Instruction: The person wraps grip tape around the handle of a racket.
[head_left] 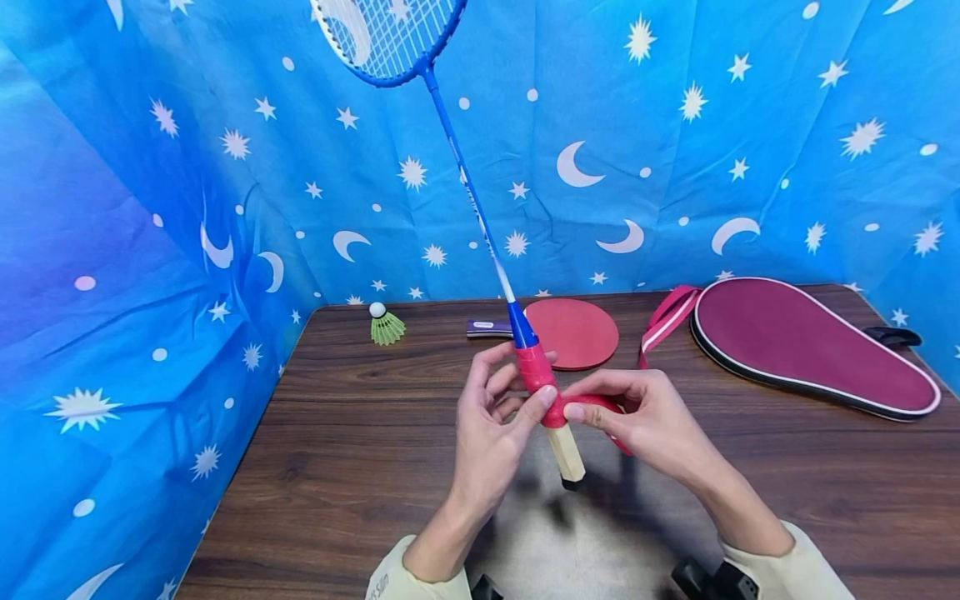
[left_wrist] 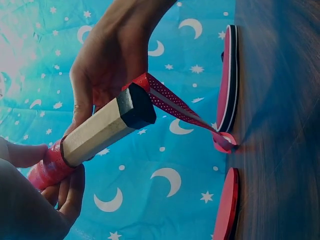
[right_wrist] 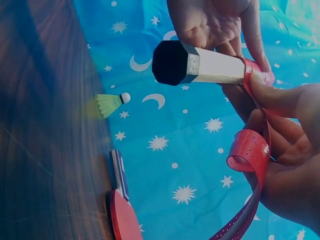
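Note:
A blue and white badminton racket (head_left: 467,179) stands tilted over the table, head up and to the left. Its upper handle is wrapped in red perforated grip tape (head_left: 534,368), while the lower part is bare pale wood (left_wrist: 95,137) ending in a black butt cap (left_wrist: 137,107). My left hand (head_left: 487,437) holds the handle at the wrapped part, thumb on the tape. Between thumb and fingers my right hand (head_left: 656,425) pinches the loose tape beside the handle, at the wrap's lower edge. A loop of that tape (right_wrist: 250,150) hangs curled below the right fingers.
On the wooden table (head_left: 360,467), a green shuttlecock (head_left: 387,325) lies at the back left. A red table tennis bat (head_left: 577,333) lies behind the hands. At the right is a maroon bat case (head_left: 802,346). Blue star-patterned cloth (head_left: 480,125) hangs behind the table.

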